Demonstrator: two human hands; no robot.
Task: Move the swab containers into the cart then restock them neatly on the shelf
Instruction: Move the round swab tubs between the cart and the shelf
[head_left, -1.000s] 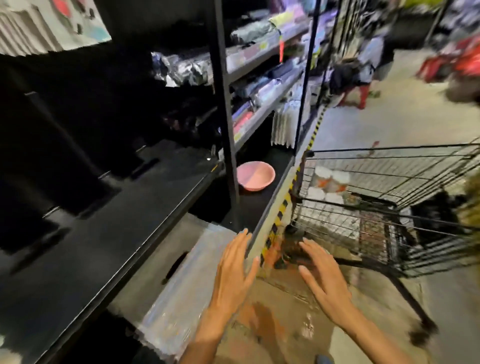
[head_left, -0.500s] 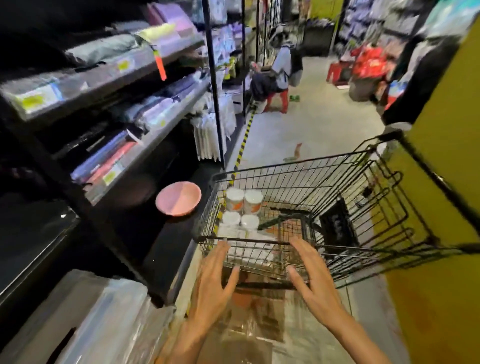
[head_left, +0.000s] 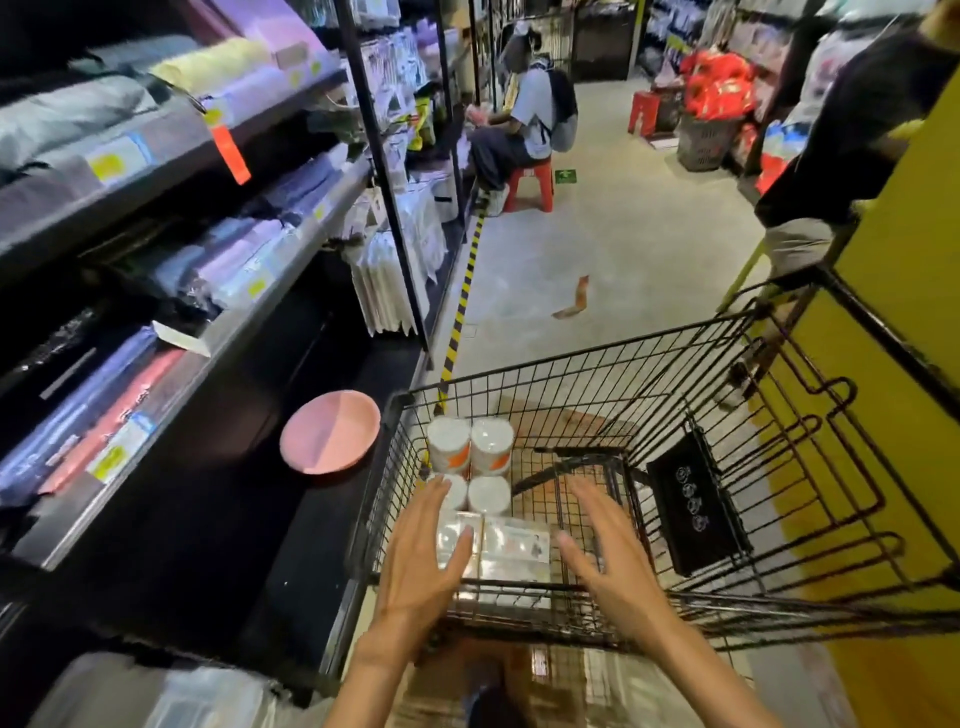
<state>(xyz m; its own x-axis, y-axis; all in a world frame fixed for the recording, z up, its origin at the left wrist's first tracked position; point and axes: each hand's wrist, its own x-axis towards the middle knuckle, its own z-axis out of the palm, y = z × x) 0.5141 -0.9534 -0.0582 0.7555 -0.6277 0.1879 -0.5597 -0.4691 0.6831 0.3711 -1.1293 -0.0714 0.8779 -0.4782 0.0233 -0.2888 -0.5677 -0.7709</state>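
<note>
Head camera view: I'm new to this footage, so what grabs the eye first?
Two open hands, left hand and right hand, reach over the near edge of a black wire cart. White round swab containers stand in its left corner. A pink bowl sits on the dark shelf beside it.

Open cart (head_left: 587, 364) top; swab containers (head_left: 470, 449) front-left.

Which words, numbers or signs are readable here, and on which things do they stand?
None can be read.
Yellow shelf tags: blurred.
Orange tag: no print visible.
Flat packs in the cart: print too small.
Black panel in the cart: white marks, unreadable.
Green floor sign: too small.
</note>
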